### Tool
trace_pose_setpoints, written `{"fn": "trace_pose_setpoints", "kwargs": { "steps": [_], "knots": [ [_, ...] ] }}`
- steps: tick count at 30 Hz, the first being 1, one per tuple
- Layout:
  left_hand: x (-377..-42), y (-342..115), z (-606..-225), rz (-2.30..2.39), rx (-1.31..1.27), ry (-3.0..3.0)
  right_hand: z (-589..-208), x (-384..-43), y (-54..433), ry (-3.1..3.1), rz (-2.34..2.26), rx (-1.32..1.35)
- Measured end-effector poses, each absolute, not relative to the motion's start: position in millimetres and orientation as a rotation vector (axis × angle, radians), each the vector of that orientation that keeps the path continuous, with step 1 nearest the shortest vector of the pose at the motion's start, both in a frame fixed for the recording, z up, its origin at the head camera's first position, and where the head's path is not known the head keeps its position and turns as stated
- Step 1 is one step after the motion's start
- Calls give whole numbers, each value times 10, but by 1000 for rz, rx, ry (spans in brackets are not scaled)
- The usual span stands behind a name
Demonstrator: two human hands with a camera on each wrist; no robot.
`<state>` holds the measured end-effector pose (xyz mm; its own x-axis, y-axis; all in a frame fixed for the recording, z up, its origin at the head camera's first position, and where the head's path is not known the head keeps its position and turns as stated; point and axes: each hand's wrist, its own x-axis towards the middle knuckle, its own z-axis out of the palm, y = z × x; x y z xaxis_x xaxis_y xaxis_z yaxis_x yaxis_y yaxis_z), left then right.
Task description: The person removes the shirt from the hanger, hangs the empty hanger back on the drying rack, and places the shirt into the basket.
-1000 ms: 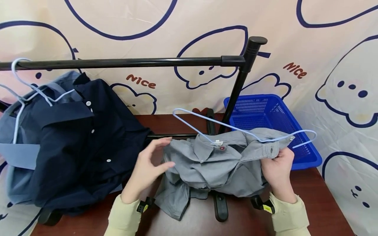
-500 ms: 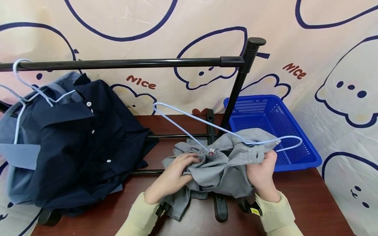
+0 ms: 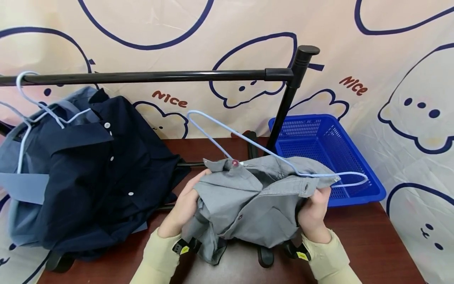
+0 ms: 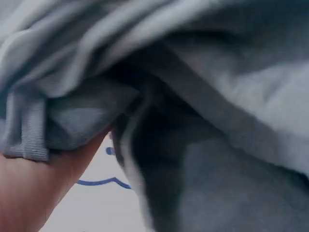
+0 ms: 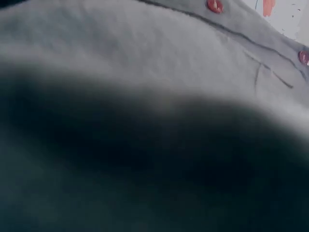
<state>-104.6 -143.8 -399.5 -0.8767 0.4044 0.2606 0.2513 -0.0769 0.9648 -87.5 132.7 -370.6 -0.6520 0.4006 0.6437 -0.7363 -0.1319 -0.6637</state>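
Note:
A grey button-up shirt (image 3: 248, 201) with red buttons is bunched in front of me. My left hand (image 3: 186, 203) grips its left side near the collar, with fingertips hidden behind cloth. On the other side my right hand (image 3: 315, 217) pinches the front edge by a buttonhole. A light blue hanger (image 3: 244, 138) lies slantwise across the neck opening; one wire runs in under the collar and its right end sticks out past my right hand. Grey folds (image 4: 231, 96) fill most of the left wrist view. Blurred cloth (image 5: 120, 63) covers nearly all the right wrist view.
A black clothes rack (image 3: 177, 76) spans the back, its post (image 3: 289, 94) behind the shirt. Navy and blue shirts (image 3: 81, 173) hang at left on light blue hangers. A blue basket (image 3: 369, 181) stands at right on the brown table (image 3: 372, 244).
My left hand reached right to the shirt, took hold of it, then drew back left, spreading the front and collar. The right hand shifted left, still holding. The hanger's left end moved left and up.

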Motion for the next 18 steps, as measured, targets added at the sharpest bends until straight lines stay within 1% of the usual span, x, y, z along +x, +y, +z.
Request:
{"fn": "trace_pose_setpoints", "kwargs": {
  "steps": [3, 5, 7, 9, 11, 14, 18],
  "knots": [
    [-1037, -1460, -4100, 1838, 555, 2174, -3759, -879, 1346, -1468, 1816, 417],
    [-1061, -1471, -4206, 1579, 495, 2280, -3838, -893, 1371, -1579, 1755, 473],
    [-1118, -1480, -4302, 1378, 543, 2331, -3919, -912, 1385, -1656, 1749, 570],
    [-1176, -1490, -4367, 1290, 615, 2377, -3985, -934, 1388, -1702, 1775, 662],
    [-1223, -1524, -4401, 1296, 670, 2427, -4026, -955, 1392, -1753, 1743, 706],
    [-1271, -1605, -4376, 1413, 714, 2458, -4056, -985, 1408, -1808, 1668, 696],
    [-1295, -1752, -4258, 1710, 734, 2434, -4090, -1010, 1439, -1862, 1594, 664]
  ]
}}
